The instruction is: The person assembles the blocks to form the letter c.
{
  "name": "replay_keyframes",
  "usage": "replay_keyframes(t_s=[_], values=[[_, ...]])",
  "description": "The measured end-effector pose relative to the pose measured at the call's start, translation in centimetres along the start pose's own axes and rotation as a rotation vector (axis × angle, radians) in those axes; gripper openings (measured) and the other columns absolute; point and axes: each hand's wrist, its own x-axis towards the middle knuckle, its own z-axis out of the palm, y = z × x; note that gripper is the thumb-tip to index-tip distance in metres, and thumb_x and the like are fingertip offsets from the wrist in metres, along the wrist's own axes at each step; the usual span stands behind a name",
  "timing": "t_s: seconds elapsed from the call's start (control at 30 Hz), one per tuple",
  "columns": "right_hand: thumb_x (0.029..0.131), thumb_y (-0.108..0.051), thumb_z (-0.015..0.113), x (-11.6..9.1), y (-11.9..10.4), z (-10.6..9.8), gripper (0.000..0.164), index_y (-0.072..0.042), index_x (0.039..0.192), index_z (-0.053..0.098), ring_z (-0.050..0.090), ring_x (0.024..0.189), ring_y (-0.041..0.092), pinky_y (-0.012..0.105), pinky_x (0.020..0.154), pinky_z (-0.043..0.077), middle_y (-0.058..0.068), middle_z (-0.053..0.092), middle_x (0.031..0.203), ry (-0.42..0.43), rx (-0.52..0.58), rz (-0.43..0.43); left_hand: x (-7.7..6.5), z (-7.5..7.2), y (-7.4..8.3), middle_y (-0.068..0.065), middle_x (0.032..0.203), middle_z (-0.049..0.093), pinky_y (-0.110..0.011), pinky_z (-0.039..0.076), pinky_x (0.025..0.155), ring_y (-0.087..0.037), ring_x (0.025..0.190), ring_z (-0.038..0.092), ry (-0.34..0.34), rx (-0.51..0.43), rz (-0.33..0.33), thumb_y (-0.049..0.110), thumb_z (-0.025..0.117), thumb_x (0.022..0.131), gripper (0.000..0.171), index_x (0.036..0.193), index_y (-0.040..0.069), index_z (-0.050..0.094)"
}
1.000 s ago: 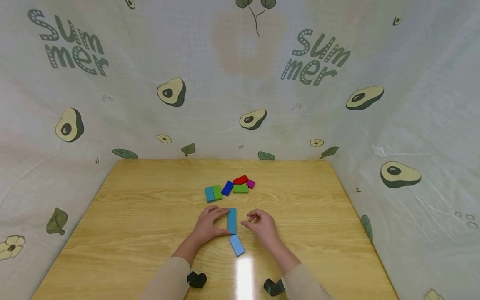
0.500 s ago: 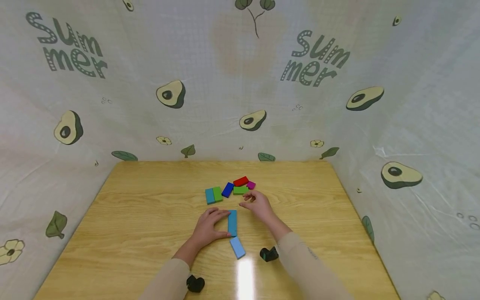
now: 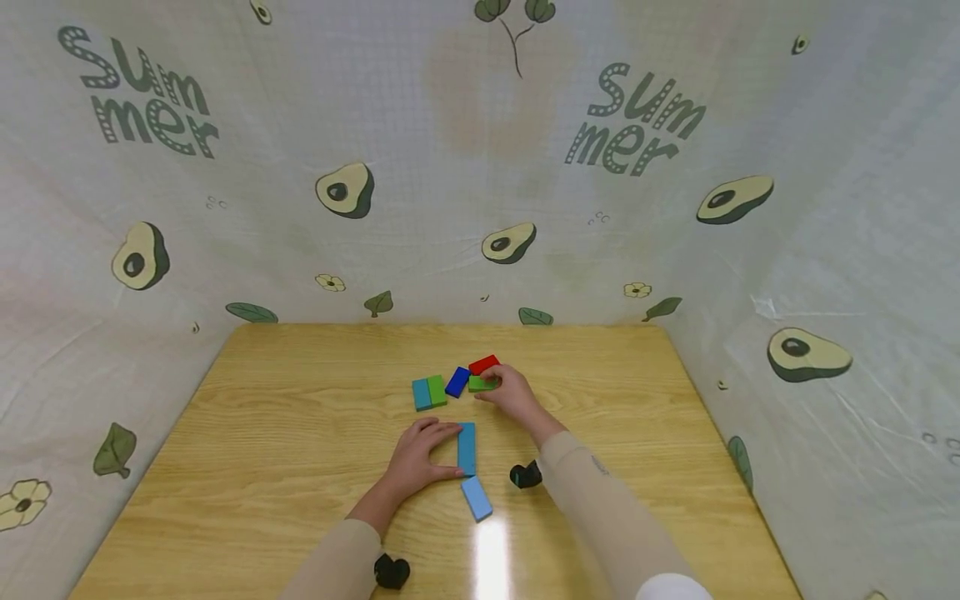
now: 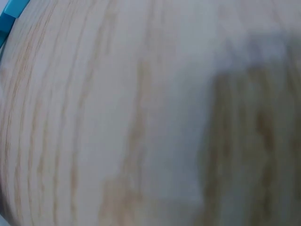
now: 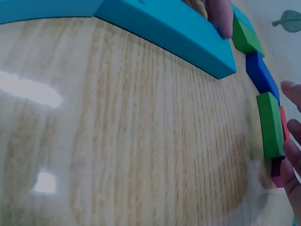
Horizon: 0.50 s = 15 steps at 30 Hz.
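Observation:
My left hand (image 3: 416,454) holds a long blue block (image 3: 467,450) lengthwise, thumb at the near end and fingers at the far end. A lighter blue block (image 3: 477,498) lies at an angle against its near end. Farther back, my right hand (image 3: 516,393) is over a green block (image 3: 480,384), with its fingers spread about it. In the right wrist view, fingertips (image 5: 292,127) stand beside that green block, with a small gap showing. The left wrist view shows mostly blurred table, with a blue block corner (image 4: 9,16) at top left.
Behind the long block, a teal block (image 3: 422,395) and another green block (image 3: 437,390) lie side by side. A dark blue block (image 3: 457,382) and a red block (image 3: 484,365) are near the right hand. A magenta block (image 5: 277,173) shows in the right wrist view. Patterned cloth (image 3: 420,275) borders the table.
My right hand has moved away from beside the long blue block, forward to the green block at the back. The left hand keeps its hold in the same place.

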Motion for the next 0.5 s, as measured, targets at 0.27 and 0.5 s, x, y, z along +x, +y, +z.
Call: replay_keyframes(t_s=[0.27,0.5], values=[[0.08,-0.009,0.081,1.6,0.3,-0.1,0.034,-0.004,0.111,0.069,0.056,0.106,0.026,0.04,0.096,0.047,0.008,0.06,0.111,-0.036,-0.071,-0.013,0.0,0.1,-0.1,0.004,0.14,0.054,-0.06,0.028,0.106,-0.029,0.136,0.034,0.01,-0.006,0.006,0.06,0.076,0.074,0.074,0.139,0.027,0.057],[0.079,-0.009,0.082,2.5,0.4,-0.2,0.032,-0.005,0.11,0.071,0.056,0.106,0.026,0.041,0.098,0.045,0.008,0.06,0.11,-0.063,-0.132,0.005,0.0,0.0,-0.2,0.003,0.139,0.054,-0.06,0.028,0.106,-0.03,0.136,0.034,0.006,-0.003,0.019,0.06,0.075,0.075,0.075,0.139,0.026,0.057]])
